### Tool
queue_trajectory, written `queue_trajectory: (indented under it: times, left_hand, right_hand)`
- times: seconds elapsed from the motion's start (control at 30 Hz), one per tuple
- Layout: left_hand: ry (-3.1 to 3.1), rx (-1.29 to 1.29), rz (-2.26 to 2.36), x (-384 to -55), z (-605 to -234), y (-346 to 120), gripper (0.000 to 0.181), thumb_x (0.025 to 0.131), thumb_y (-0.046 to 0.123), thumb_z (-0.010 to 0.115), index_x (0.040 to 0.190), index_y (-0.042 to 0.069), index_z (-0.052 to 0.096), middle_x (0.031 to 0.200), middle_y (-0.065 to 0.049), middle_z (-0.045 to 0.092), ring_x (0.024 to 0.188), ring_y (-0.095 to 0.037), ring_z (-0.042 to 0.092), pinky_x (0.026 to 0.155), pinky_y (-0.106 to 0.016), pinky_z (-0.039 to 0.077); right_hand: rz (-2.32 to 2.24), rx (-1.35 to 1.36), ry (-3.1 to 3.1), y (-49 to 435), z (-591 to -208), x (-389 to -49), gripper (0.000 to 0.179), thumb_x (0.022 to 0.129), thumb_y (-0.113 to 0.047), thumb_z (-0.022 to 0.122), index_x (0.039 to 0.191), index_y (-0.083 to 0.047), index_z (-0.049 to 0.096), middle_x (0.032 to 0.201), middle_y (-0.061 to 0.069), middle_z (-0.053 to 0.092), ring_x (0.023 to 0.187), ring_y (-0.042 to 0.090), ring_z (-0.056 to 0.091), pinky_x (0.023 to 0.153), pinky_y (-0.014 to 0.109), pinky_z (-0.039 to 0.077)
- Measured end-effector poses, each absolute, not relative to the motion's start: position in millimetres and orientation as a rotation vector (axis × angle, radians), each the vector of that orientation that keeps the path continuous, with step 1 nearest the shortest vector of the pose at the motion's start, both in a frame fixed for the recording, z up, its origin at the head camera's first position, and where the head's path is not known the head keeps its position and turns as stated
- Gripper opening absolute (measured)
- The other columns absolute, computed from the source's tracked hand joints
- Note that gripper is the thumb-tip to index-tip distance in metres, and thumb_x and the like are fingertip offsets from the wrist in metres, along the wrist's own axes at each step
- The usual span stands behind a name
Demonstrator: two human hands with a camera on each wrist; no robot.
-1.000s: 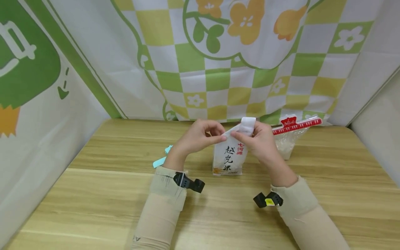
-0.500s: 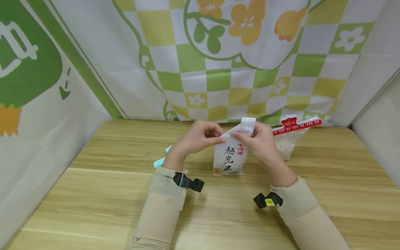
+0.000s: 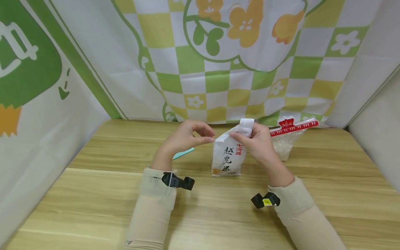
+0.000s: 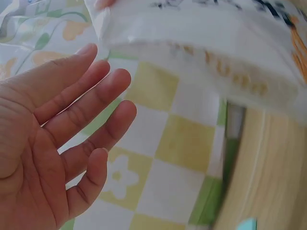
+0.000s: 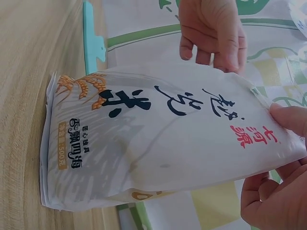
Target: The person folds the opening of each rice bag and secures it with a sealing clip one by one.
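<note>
A white paper-like rice bag (image 3: 226,159) with black and red characters stands on the table, its top folded down. My right hand (image 3: 261,143) pinches the folded top at the bag's right side, thumb in front and fingers behind. Left of the bag, my left hand (image 3: 187,139) has its thumb and index fingertip close to the top left corner. In the left wrist view this hand (image 4: 62,124) has loosely bent fingers and holds nothing. A teal bag clip (image 3: 183,153) lies on the table behind the left wrist, partly hidden; the right wrist view shows the clip (image 5: 93,45) beyond the bag.
Behind my right hand stands a clear bag (image 3: 282,147) of pale contents, closed with a long red and white clip (image 3: 295,127). A checked, flowered cloth (image 3: 218,81) hangs along the back edge of the wooden table (image 3: 212,215).
My left hand has let go of the bag's folded top and moved a little left. More of the teal clip's bar shows right of the left wrist. My right hand keeps its pinch.
</note>
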State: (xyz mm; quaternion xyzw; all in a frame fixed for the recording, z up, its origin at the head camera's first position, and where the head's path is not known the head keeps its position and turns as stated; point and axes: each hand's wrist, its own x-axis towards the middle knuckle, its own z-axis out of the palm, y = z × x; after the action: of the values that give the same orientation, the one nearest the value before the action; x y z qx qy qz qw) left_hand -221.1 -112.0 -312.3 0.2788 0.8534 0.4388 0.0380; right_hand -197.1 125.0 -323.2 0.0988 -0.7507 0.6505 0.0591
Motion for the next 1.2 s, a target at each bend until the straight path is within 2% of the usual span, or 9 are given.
queue_trajectory:
  times: [0.23, 0.47, 0.77, 0.9, 1.07, 1.2]
  left_hand:
    - [2.711, 0.800, 1.104, -225, -318, -136, 0.020, 0.092, 0.024, 0.071, 0.108, 0.011, 0.072, 0.112, -0.003, 0.072, 0.116, -0.024, 0.061, 0.103, -0.048, 0.047]
    - [2.721, 0.745, 1.006, -230, -319, -167, 0.026, 0.093, 0.022, 0.070, 0.114, 0.006, 0.070, 0.121, -0.011, 0.068, 0.118, -0.034, 0.060, 0.101, -0.052, 0.047]
    - [2.773, 0.673, 0.916, -233, -333, -202, 0.032, 0.094, 0.019, 0.068, 0.120, 0.001, 0.067, 0.132, -0.019, 0.063, 0.129, -0.040, 0.051, 0.108, -0.060, 0.039]
    - [2.765, 0.608, 0.928, -238, -340, -209, 0.034, 0.093, 0.017, 0.069, 0.122, -0.001, 0.066, 0.130, -0.020, 0.063, 0.125, -0.041, 0.054, 0.105, -0.058, 0.043]
    - [2.745, 0.522, 0.918, -246, -349, -212, 0.035, 0.092, 0.014, 0.070, 0.122, -0.004, 0.065, 0.123, -0.022, 0.066, 0.111, -0.038, 0.064, 0.093, -0.048, 0.054]
    - [2.747, 0.496, 0.919, -250, -354, -213, 0.032, 0.092, 0.013, 0.071, 0.118, -0.005, 0.067, 0.116, -0.022, 0.069, 0.105, -0.037, 0.066, 0.091, -0.046, 0.055]
  right_hand:
    - [1.924, 0.281, -2.303, 125, -325, -197, 0.022, 0.086, -0.007, 0.077, 0.100, 0.005, 0.067, 0.077, -0.013, 0.067, 0.072, 0.003, 0.064, 0.065, 0.023, 0.057]
    - [1.946, 0.315, -2.290, 127, -323, -196, 0.020, 0.086, -0.006, 0.076, 0.099, 0.006, 0.067, 0.077, -0.013, 0.066, 0.073, 0.003, 0.064, 0.066, 0.023, 0.057]
    - [1.918, 0.335, -2.314, 126, -322, -196, 0.027, 0.085, -0.006, 0.076, 0.103, 0.013, 0.066, 0.078, -0.011, 0.067, 0.072, 0.004, 0.064, 0.066, 0.023, 0.056]
    - [1.889, 0.357, -2.323, 126, -322, -197, 0.026, 0.086, -0.006, 0.076, 0.102, 0.011, 0.067, 0.078, -0.009, 0.067, 0.072, 0.004, 0.064, 0.066, 0.024, 0.056]
    - [1.891, 0.357, -2.326, 127, -323, -198, 0.025, 0.086, -0.005, 0.076, 0.102, 0.011, 0.067, 0.078, -0.009, 0.066, 0.072, 0.004, 0.063, 0.065, 0.024, 0.056]
    - [1.890, 0.360, -2.329, 128, -324, -198, 0.025, 0.086, -0.005, 0.076, 0.102, 0.011, 0.067, 0.079, -0.008, 0.066, 0.072, 0.004, 0.064, 0.066, 0.024, 0.056]
